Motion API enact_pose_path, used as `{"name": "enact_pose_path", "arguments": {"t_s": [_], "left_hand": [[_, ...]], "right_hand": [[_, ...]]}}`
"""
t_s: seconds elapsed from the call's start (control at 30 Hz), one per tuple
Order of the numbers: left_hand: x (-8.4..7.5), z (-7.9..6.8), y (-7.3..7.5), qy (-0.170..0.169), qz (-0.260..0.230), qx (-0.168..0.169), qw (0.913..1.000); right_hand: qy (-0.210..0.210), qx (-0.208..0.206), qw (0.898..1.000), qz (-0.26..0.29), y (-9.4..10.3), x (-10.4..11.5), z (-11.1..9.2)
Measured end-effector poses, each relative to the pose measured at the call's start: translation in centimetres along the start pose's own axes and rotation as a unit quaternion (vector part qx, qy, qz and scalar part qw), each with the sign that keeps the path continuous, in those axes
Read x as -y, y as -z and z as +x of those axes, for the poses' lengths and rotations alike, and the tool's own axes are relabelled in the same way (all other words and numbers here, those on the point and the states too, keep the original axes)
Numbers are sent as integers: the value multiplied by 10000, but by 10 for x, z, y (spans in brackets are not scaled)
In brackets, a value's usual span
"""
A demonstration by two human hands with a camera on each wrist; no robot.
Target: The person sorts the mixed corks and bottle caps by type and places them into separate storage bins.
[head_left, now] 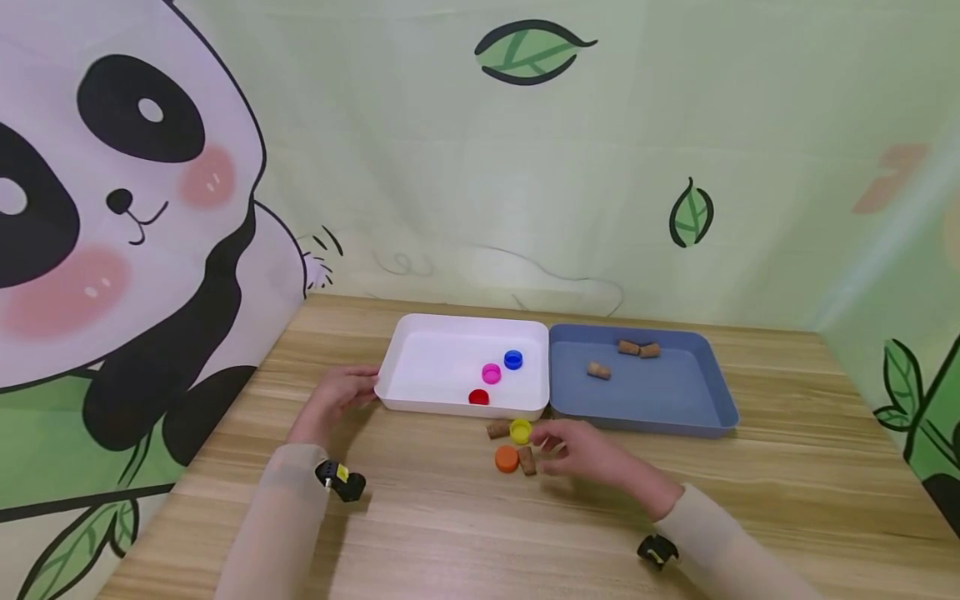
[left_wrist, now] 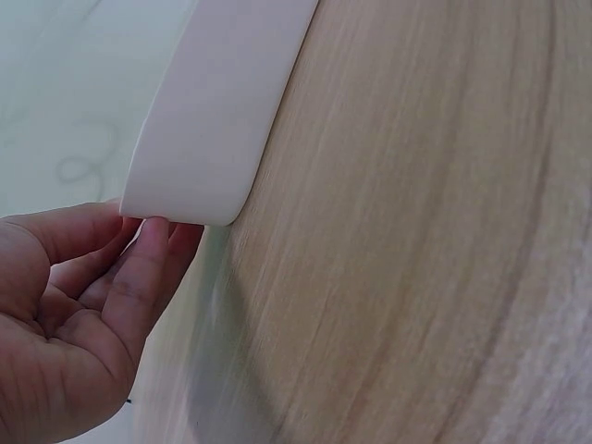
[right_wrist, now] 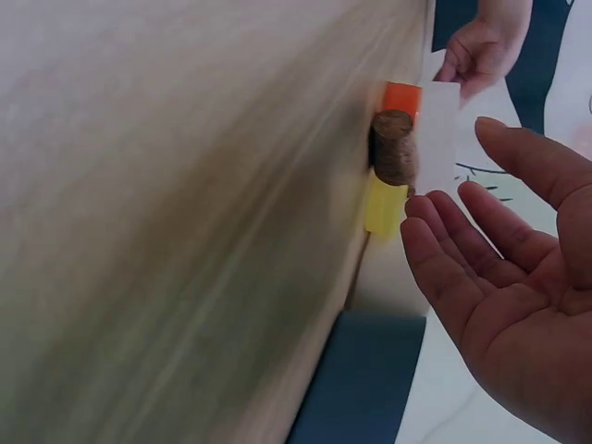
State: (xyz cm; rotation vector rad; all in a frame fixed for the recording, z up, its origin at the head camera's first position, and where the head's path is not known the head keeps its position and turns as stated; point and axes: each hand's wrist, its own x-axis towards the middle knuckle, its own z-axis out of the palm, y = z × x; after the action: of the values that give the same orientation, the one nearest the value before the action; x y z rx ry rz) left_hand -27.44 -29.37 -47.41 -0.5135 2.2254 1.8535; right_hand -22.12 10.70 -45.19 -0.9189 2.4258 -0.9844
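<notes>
Just off the front right corner of a shallow white rectangular tray [head_left: 442, 358], a round yellow plastic-looking cap [head_left: 521, 431] sits on the wood-grain worktop [head_left: 420, 517] with a brown cylindrical cork [head_left: 498, 429] beside it. Slightly nearer the worktop's front edge are a round orange cap [head_left: 506, 459] and a second cork [head_left: 527, 461].

Right hand [head_left: 581, 454] is right next to them, fingers curved and fairly wide, nothing in them. Left hand [head_left: 341, 396] has its fingertips on the white tray's left wall, not wrapped round it.

My worry: the pieces are bunched up, so a sloppy pinch could knock a neighbour, and a cork on its side could roll. A hard left-hand push could also shove the white tray into the blue-grey tray [head_left: 652, 396].

Hard to see: the front wall hides part of the red cap [head_left: 478, 397], I can't tell if the right fingertips touch anything, and the left wrist view misses the white tray's inside.
</notes>
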Motion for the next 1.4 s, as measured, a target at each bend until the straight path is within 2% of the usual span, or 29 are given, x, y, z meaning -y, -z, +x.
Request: {"name": "enact_pose_path", "arguments": {"t_s": [0.27, 0.93, 1.4], "left_hand": [[-1, 0, 0, 21, 49, -5, 10000], [-2, 0, 3, -43, 52, 114, 9999], [-3, -2, 1, 6, 114, 71, 9999]], "right_hand": [[-211, -38, 9997, -76, -8, -7, 5], [122, -372, 9934, -1079, -18, -9, 13], [224, -467, 9910, -1233, -17, -6, 14]]}}
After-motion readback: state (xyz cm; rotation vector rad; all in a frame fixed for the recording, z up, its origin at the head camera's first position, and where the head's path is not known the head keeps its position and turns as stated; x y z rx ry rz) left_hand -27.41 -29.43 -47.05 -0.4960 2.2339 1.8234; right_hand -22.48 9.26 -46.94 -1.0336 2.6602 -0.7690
